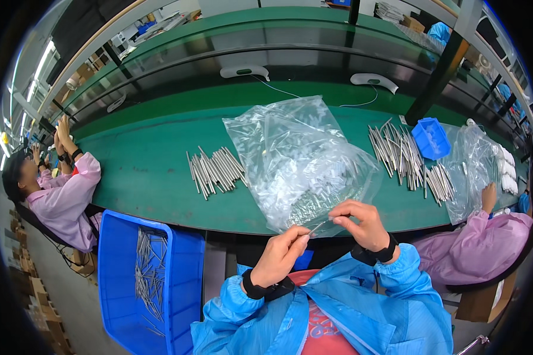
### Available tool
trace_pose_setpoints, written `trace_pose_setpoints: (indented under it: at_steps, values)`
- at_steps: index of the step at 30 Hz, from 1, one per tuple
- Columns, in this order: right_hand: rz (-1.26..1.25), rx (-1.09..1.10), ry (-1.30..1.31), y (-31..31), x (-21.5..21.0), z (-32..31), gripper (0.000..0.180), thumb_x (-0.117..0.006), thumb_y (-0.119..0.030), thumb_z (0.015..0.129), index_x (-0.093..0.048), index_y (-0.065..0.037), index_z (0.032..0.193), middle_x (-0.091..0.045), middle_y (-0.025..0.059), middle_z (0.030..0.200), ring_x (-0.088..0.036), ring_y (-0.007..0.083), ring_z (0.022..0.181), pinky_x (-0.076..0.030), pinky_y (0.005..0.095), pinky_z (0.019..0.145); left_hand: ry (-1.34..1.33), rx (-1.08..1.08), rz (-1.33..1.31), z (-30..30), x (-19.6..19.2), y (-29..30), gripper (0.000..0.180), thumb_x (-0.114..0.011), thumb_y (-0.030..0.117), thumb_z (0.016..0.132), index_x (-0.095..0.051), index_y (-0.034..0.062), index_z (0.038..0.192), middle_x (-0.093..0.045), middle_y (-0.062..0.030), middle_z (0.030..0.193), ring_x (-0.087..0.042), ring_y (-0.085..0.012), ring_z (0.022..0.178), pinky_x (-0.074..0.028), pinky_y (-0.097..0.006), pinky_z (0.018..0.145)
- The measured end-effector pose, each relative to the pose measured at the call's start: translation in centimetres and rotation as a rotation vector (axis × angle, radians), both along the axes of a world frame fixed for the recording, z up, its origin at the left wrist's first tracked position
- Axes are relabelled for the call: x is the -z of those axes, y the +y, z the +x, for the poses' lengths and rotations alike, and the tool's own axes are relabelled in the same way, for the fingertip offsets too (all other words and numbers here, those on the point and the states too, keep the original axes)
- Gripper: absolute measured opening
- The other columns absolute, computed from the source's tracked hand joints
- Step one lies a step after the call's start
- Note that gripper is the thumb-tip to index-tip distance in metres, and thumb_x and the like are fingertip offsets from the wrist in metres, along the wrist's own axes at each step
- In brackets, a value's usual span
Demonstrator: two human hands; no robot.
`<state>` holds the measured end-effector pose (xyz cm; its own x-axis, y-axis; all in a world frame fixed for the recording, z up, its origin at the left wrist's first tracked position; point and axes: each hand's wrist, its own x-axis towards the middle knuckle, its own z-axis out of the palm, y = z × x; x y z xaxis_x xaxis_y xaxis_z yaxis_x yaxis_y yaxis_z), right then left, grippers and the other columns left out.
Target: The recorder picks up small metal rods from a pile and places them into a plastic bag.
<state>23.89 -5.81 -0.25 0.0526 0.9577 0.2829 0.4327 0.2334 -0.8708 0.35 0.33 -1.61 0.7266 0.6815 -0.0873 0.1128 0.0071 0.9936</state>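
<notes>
Over the table's near edge, my left hand (280, 255) pinches a thin metal rod (316, 229) that slants up to the right. At its upper end, my right hand (366, 226) has thumb and forefinger closed together; whatever they pinch is too small to make out. Just beyond both hands lies a large clear plastic bag (284, 127), spread open, with many small whitish translucent pieces (305, 189) in it. Left of the bag, a row of metal rods (216, 170) rests on the green table. More metal rods (397, 151) lie to its right, with a shorter bundle (439, 183) beside them.
A blue bin (186, 278) with loose rods stands below the table at my left. A small blue tray (430, 139) and another clear bag (471, 160) are at the right. Co-workers in pink sit on both sides. A dark post (435, 83) rises behind the tray.
</notes>
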Motion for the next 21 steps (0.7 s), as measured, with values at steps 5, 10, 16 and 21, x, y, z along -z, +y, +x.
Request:
trace_pose_setpoints:
  at_steps: [5, 10, 16, 21]
  values:
    - [0.034, -0.064, -0.061, -0.7, -0.8, 0.0, 0.02, -0.069, -0.001, 0.088, -0.073, -0.001, 0.108, -0.07, 0.0121, 0.095, -0.069, 0.0227, 0.083, -0.054, 0.0309, 0.072, 0.072, -0.006, 0.109, 0.5, -1.1, -0.1, 0.022, -0.058, 0.012, 0.1, -0.065, -0.0022, 0.114, -0.062, -0.0055, 0.08, -0.054, -0.0104, 0.07, -0.046, -0.026, 0.065]
    - [0.052, -0.094, -0.047, -0.8, -0.5, 0.1, 0.021, -0.069, 0.0, 0.087, -0.073, 0.0, 0.108, -0.07, 0.0118, 0.096, -0.069, 0.0233, 0.084, -0.055, 0.0308, 0.072, 0.104, -0.02, 0.204, 0.7, -1.5, -0.3, 0.022, -0.061, 0.01, 0.097, -0.067, -0.0029, 0.114, -0.069, -0.0108, 0.091, -0.062, -0.0143, 0.078, -0.049, -0.028, 0.071]
    - [0.066, -0.117, -0.085, -0.8, -0.5, 0.0, 0.02, -0.069, 0.0, 0.087, -0.072, 0.0, 0.106, -0.07, 0.0124, 0.097, -0.069, 0.0254, 0.085, -0.055, 0.032, 0.073, 0.119, -0.037, 0.329, 0.5, -1.5, -0.2, 0.022, -0.062, 0.009, 0.095, -0.068, -0.004, 0.113, -0.071, -0.0144, 0.093, -0.065, -0.0183, 0.08, -0.051, -0.03, 0.073]
    - [0.066, -0.139, -0.077, -0.8, -0.2, 0.0, 0.019, -0.07, -0.001, 0.086, -0.072, 0.0, 0.105, -0.07, 0.0126, 0.097, -0.069, 0.0266, 0.086, -0.055, 0.0329, 0.073, 0.139, -0.012, 0.254, 0.3, -1.6, -0.3, 0.023, -0.058, 0.012, 0.098, -0.068, -0.0043, 0.112, -0.068, -0.0103, 0.082, -0.059, -0.0136, 0.07, -0.048, -0.029, 0.066]
